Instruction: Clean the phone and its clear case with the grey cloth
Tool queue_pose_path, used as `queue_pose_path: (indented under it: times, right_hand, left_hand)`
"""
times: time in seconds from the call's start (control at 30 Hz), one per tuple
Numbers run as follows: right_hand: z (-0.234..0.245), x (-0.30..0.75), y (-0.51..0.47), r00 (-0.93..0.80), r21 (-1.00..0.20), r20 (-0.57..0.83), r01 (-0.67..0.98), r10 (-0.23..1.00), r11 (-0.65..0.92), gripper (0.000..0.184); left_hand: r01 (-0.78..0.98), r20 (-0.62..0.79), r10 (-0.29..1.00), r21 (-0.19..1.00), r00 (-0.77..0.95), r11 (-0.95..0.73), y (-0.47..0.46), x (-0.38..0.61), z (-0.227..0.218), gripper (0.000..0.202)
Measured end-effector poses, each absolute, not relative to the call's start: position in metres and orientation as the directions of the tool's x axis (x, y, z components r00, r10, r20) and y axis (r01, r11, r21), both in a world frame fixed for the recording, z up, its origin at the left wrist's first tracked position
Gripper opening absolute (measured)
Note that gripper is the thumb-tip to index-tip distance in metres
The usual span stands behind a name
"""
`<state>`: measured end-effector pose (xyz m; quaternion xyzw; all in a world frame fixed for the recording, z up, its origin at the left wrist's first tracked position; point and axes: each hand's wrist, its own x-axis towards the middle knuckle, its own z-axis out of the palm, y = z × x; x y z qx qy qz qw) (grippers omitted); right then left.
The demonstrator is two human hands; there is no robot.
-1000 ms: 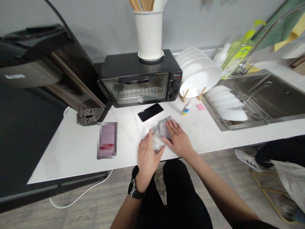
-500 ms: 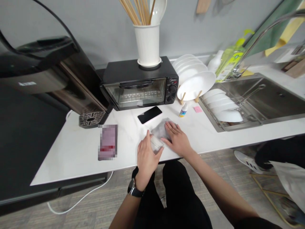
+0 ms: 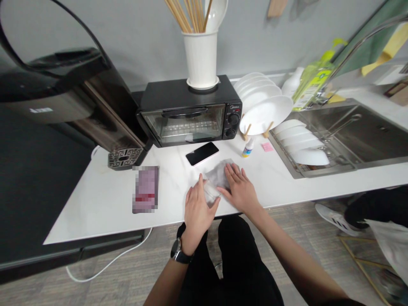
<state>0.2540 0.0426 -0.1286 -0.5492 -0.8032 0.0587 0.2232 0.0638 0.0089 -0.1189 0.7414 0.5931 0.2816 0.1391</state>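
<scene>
A small clear plastic bag (image 3: 217, 176) lies on the white counter (image 3: 105, 199) near its front edge. My right hand (image 3: 239, 190) rests flat on the bag's right part with fingers stretched out. My left hand (image 3: 198, 209), with a watch on the wrist, presses the bag's near left end, thumb and fingers closed on its edge. A black phone (image 3: 202, 153) lies just beyond the bag.
A black toaster oven (image 3: 188, 112) with a white utensil holder (image 3: 201, 57) on top stands behind. White plates (image 3: 264, 111) in a rack, a small bottle (image 3: 247, 148), a pink note (image 3: 267, 147) and a sink (image 3: 357, 131) are to the right. A dark appliance (image 3: 63, 93) and a blurred card (image 3: 145, 188) sit left.
Both hands stay on the bag with only slight shifts. The camera view has drifted a little.
</scene>
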Motion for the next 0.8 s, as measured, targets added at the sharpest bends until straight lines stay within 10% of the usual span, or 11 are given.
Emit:
queue_pose_path:
  times: [0.23, 0.47, 0.8]
  right_hand:
    - [-0.118, 0.228, -0.003, -0.486, -0.381, 0.234, 0.751, 0.842, 0.539, 0.065]
    - [-0.129, 0.266, 0.034, -0.256, -0.33, 0.303, 0.875, 0.918, 0.353, 0.071]
    - [-0.118, 0.244, -0.003, -0.524, -0.388, 0.218, 0.728, 0.823, 0.566, 0.067]
  left_hand:
    - [0.836, 0.221, 0.962, 0.488, 0.16, -0.251, 0.005, 0.062, -0.119, 0.108]
    - [0.814, 0.239, 0.96, 0.522, 0.148, -0.256, 0.007, 0.064, -0.117, 0.1]
    - [0.826, 0.205, 0.961, 0.496, 0.186, -0.265, 0.005, 0.061, -0.118, 0.108]
